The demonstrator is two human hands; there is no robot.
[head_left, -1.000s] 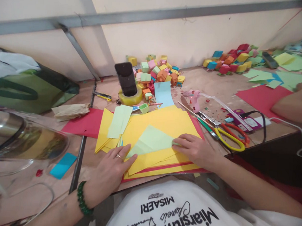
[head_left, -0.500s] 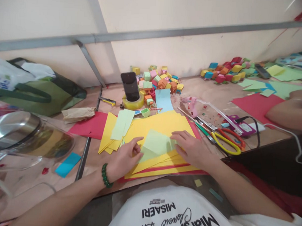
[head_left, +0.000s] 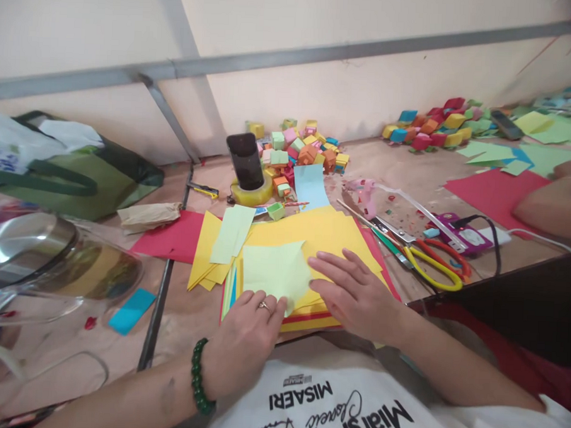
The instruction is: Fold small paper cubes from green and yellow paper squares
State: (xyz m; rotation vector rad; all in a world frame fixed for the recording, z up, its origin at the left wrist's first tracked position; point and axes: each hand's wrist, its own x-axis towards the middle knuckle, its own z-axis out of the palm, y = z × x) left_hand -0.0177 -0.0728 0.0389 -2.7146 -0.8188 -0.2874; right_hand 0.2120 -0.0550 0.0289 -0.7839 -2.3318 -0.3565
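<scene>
A creased light green paper sheet (head_left: 274, 267) lies on a stack of yellow paper (head_left: 334, 232), with red sheets showing at the stack's edges. My left hand (head_left: 252, 326), with a ring and a green bead bracelet, has its fingers bent together over the sheet's lower edge, gripping it; the thumb is partly hidden. Beside the sheet's right edge, my right hand (head_left: 357, 299) is open, fingers stretched out over the yellow stack. Light green strips (head_left: 232, 234) rest at the stack's upper left, partly on smaller yellow pieces (head_left: 203, 254).
Behind the stack are a phone (head_left: 246, 162) on a tape roll (head_left: 252, 192) and a pile of paper cubes (head_left: 307, 153). Scissors (head_left: 434, 268) and a pink glue gun (head_left: 364, 195) lie right. A glass teapot (head_left: 98, 262) stands left. Another person's arm (head_left: 555, 204) reaches in at far right.
The light green sheet has shifted left and turned. My left hand has gone from beside the sheet to its lower edge, palm down. My right hand has moved slightly lower, its fingers spreading more.
</scene>
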